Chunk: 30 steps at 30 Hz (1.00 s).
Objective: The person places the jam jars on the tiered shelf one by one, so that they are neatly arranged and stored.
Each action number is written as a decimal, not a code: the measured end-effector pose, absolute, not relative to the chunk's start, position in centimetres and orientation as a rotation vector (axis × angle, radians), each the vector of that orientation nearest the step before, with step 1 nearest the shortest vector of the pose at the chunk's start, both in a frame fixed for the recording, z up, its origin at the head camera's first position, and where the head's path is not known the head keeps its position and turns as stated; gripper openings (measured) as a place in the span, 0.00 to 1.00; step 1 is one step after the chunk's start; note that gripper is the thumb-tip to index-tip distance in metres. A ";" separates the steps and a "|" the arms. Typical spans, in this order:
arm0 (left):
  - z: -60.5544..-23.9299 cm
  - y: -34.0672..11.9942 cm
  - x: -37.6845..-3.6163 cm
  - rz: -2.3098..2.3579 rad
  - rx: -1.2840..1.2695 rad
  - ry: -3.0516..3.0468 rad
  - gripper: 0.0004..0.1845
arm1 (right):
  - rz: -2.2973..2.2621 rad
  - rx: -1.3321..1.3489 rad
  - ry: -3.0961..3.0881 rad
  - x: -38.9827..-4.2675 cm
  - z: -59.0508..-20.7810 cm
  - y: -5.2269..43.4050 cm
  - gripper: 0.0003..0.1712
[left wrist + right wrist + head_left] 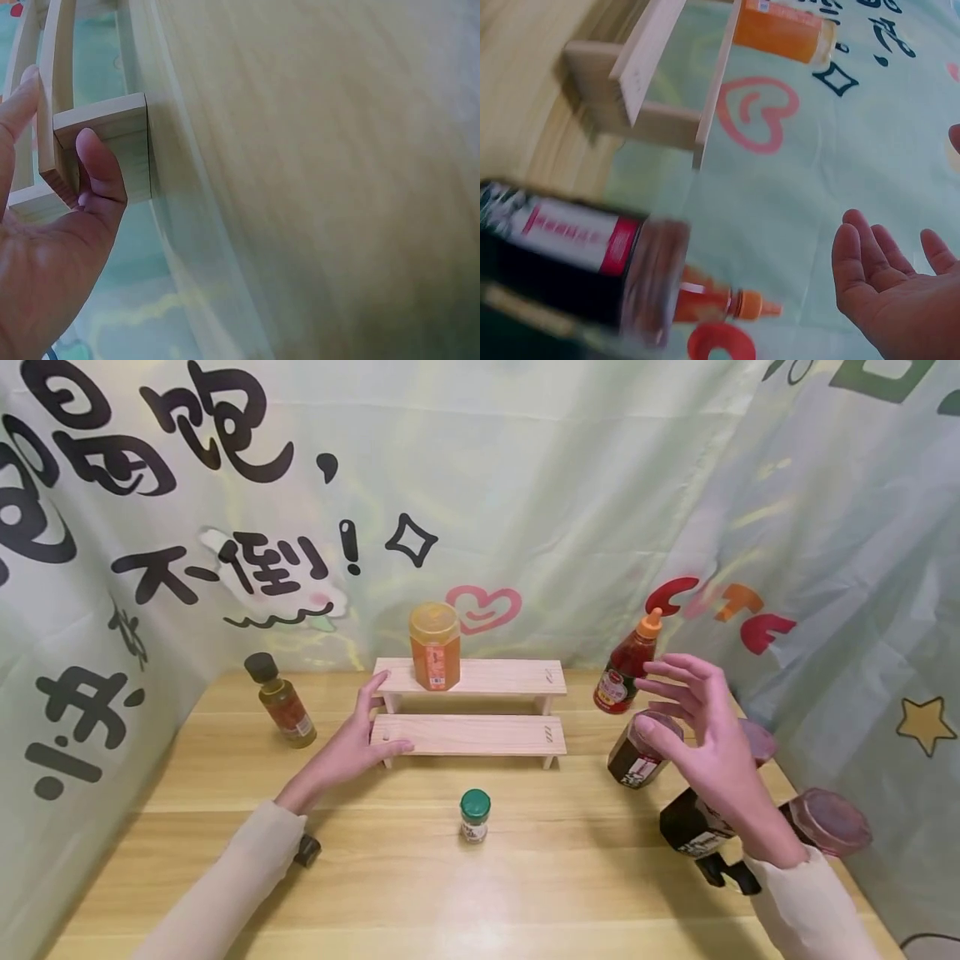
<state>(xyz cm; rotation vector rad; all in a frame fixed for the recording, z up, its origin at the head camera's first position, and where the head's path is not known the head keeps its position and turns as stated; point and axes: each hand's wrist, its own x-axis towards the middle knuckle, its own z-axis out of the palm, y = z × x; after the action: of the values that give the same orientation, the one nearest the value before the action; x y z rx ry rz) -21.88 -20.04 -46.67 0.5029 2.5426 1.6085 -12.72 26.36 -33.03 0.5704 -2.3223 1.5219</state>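
Observation:
My left hand (pixel 352 732) holds the left end of a two-tier wooden rack (pixel 468 735). In the left wrist view its thumb (pixel 101 165) lies along one side of a plank, with a finger on the other side. On the rack's upper tier, toward the left, stands a honey-coloured jar (pixel 435 647). Raised over the right side, my right hand (pixel 705 735) has its fingers spread and nothing in them. Below it in the head view is a dark jar with a pinkish lid (pixel 637 758), and just beyond its fingertips a red sauce bottle with an orange nozzle (pixel 622 668).
A small green-capped shaker (pixel 475 816) stands in front of the rack. To the left is a black-capped bottle (pixel 281 702). More dark jars (pixel 693 825) crowd the right edge, beside a small black object (pixel 727 873). Printed cloth (pixel 570 510) hangs around the table.

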 end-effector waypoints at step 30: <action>-46.3 -20.0 -21.7 1.642 0.490 2.495 0.65 | 1.293 0.428 -2.416 -6.8 -42.0 35.5 0.62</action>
<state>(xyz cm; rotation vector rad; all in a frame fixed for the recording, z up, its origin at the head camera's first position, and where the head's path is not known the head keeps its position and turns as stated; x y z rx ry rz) -21.68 -20.00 -46.34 0.4903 2.4948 1.6417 -6.79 35.53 -42.02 0.4285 -2.4158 1.2927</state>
